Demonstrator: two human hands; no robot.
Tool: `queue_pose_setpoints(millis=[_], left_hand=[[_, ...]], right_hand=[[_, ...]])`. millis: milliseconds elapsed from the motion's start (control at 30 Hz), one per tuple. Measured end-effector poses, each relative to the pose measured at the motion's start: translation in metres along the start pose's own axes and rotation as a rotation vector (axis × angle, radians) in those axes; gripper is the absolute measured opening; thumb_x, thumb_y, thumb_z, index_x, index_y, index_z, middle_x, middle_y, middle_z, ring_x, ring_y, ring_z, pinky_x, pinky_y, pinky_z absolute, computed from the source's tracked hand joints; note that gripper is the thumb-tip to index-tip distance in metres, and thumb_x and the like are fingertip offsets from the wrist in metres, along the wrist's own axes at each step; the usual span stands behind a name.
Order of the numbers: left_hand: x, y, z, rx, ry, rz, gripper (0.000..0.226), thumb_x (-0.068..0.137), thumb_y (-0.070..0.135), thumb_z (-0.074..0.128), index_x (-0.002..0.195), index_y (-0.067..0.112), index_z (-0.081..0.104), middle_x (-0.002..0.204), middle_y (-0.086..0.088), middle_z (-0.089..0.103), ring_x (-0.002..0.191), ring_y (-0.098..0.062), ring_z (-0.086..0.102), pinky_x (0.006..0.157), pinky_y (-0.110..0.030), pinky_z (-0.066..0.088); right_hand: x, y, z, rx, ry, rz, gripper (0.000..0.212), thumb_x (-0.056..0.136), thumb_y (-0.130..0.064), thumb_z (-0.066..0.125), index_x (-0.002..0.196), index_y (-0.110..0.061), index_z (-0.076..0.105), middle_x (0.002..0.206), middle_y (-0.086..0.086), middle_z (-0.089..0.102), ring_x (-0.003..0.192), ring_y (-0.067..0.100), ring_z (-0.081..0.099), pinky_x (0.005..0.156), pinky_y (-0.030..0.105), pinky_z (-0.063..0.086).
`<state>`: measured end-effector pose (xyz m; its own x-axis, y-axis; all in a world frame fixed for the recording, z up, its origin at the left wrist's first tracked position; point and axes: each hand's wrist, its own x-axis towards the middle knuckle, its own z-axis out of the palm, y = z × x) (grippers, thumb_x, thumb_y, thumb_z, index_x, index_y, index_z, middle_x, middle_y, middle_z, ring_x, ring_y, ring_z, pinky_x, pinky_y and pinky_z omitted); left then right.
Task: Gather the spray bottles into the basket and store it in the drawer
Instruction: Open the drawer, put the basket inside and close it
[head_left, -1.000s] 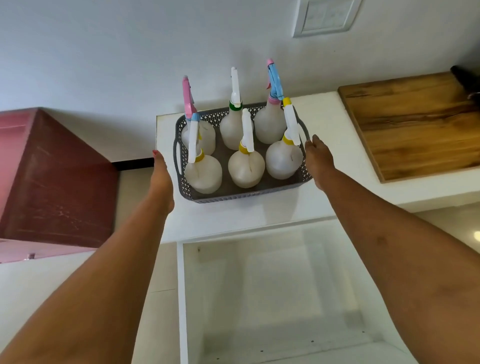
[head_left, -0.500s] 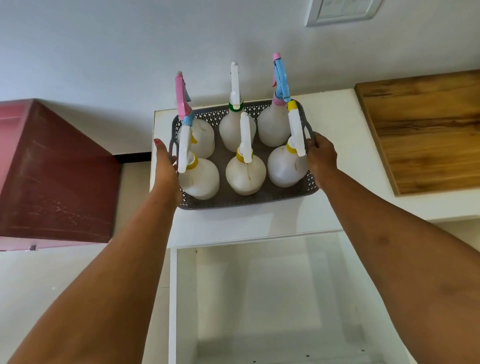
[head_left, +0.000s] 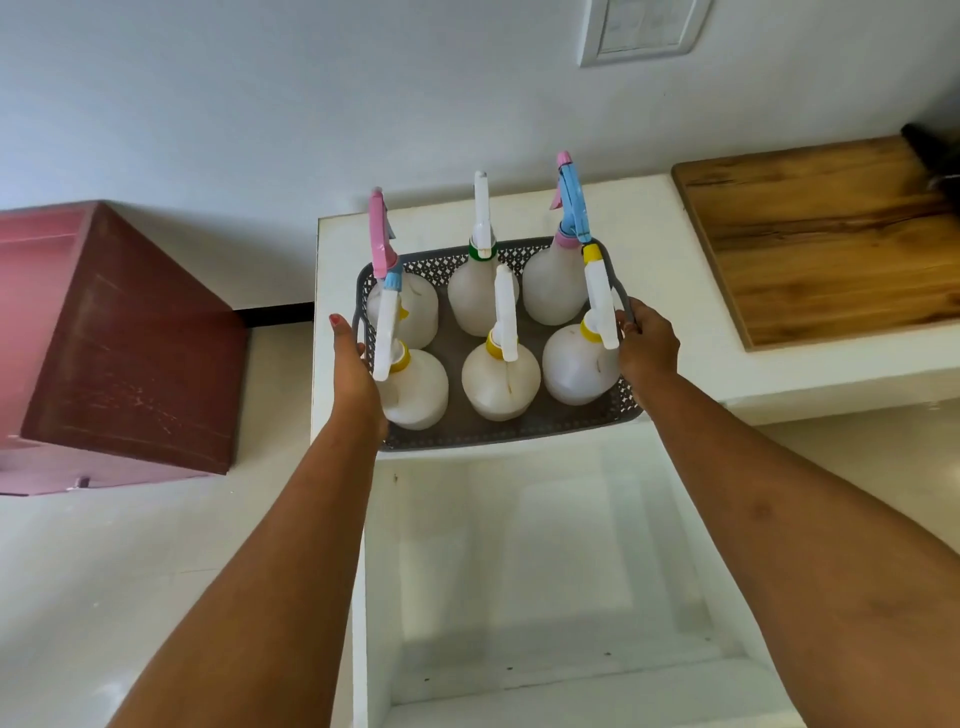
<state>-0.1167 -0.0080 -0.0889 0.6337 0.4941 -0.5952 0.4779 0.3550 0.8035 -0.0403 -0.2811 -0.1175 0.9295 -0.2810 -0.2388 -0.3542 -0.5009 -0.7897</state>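
Observation:
A grey perforated basket (head_left: 511, 435) holds several white spray bottles (head_left: 500, 382) with pink, blue, green and yellow heads, all upright. My left hand (head_left: 353, 371) grips the basket's left handle and my right hand (head_left: 647, 348) grips its right handle. The basket's near edge hangs past the front of the white counter (head_left: 660, 228), above the open white drawer (head_left: 550, 571), which is bare inside.
A wooden cutting board (head_left: 826, 239) lies on the counter to the right. A dark red cabinet (head_left: 119, 353) stands to the left. A white wall plate (head_left: 641, 28) sits above on the wall.
Both hands closed on the basket's side handles and drew it toward me, from the middle of the counter to its front edge over the drawer.

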Motion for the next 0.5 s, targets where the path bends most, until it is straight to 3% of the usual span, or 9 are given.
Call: queue_pose_setpoints(millis=[167,300,400,500], left_hand=[[-0.05,-0.032,-0.028,-0.041,-0.012,-0.028,0.074,0.086,0.07,0.026,0.135,0.018,0.047,0.132,-0.006,0.057,0.113,-0.021,0.055,0.099,-0.033,0.041],[-0.097,-0.061,-0.05,-0.051,-0.022,-0.062,0.071,0.089,0.067,0.026,0.137,0.018,0.045,0.13,-0.005,0.057,0.094,-0.013,0.056,0.084,-0.028,0.04],[-0.129,-0.084,-0.066,-0.05,-0.07,-0.103,0.069,0.09,0.065,0.026,0.135,0.017,0.048,0.133,-0.007,0.057,0.111,-0.02,0.058,0.071,-0.023,0.045],[-0.149,-0.113,-0.078,-0.07,-0.075,-0.166,0.07,0.089,0.065,0.029,0.133,0.015,0.05,0.135,-0.012,0.055,0.123,-0.027,0.053,0.08,-0.025,0.047]], right_hand=[[-0.067,0.02,-0.028,-0.011,0.034,-0.003,0.034,0.096,-0.01,0.037,0.12,-0.014,0.061,0.121,0.012,0.064,0.114,0.031,0.055,0.089,0.028,0.041],[-0.126,0.053,-0.051,0.038,0.054,0.05,0.034,0.095,-0.01,0.04,0.122,-0.015,0.06,0.122,0.011,0.064,0.115,0.028,0.056,0.099,0.035,0.045],[-0.169,0.082,-0.064,0.028,0.101,0.092,0.032,0.097,-0.012,0.042,0.123,-0.014,0.06,0.12,0.012,0.065,0.115,0.029,0.056,0.096,0.033,0.043],[-0.203,0.106,-0.071,0.025,0.138,0.132,0.032,0.097,-0.012,0.043,0.124,-0.014,0.06,0.121,0.013,0.064,0.116,0.03,0.055,0.092,0.029,0.042]])
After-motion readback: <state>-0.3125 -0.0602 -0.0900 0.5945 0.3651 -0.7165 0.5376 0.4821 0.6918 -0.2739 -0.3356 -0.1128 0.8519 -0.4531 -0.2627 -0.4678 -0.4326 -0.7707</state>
